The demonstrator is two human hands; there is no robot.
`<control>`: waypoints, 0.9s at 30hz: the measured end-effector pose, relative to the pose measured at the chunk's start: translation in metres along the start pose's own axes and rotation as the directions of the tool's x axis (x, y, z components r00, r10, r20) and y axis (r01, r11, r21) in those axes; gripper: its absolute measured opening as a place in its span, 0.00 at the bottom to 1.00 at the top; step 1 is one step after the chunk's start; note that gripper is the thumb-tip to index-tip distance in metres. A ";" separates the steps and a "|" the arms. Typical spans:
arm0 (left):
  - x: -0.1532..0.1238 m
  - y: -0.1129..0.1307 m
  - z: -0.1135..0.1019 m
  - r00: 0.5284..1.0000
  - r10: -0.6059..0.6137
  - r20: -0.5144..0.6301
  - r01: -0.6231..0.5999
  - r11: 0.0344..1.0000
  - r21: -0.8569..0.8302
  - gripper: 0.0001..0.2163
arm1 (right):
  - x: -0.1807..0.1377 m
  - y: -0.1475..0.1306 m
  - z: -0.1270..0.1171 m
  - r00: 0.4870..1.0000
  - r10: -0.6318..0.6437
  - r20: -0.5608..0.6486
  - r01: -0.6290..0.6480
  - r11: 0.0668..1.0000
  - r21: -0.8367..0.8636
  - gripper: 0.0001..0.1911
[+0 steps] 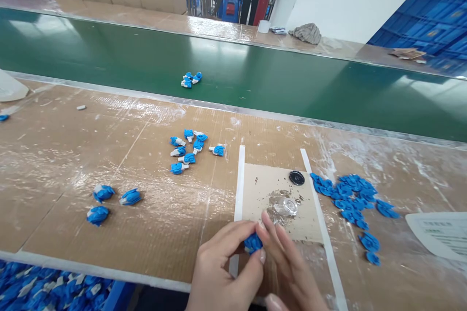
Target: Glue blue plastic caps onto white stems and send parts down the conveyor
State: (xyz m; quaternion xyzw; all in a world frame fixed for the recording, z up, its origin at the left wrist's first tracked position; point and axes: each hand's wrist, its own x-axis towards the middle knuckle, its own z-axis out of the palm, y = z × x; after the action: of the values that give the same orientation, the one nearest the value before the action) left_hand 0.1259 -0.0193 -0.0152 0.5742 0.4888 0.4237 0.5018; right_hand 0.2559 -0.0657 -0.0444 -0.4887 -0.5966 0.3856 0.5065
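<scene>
My left hand (228, 267) pinches a small blue plastic part (252, 243) between thumb and forefinger, just above the table's front edge. Close against it, my right hand (294, 269) has its fingers stretched out, the tips beside the blue part; whether they press on it I cannot tell. Beyond the hands, a clear little container (288, 207) sits on a wet-stained cardboard patch (255, 184), with a black round cap (296, 178) behind it. To the right lies a heap of flat blue pieces (352, 192).
Several blue-and-white parts (188, 158) lie mid-table, and three blue ones (104, 193) further left. A green conveyor belt (146, 58) runs across the back, carrying a small cluster of parts (190, 79). A blue bin (118, 296) full of parts stands at lower left. White curved sheet (438, 233) at right.
</scene>
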 end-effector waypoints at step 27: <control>-0.033 0.017 -0.050 0.786 0.512 0.346 -0.605 0.525 0.599 0.25 | 0.005 -0.039 0.010 0.764 0.346 0.545 -0.421 -0.373 0.827 0.13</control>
State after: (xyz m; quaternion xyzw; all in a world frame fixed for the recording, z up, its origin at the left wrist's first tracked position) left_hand 0.0739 -0.0444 0.0088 0.8679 0.3653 0.3140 0.1215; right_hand 0.2387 -0.0688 -0.0079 -0.0863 0.1119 0.8515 0.5050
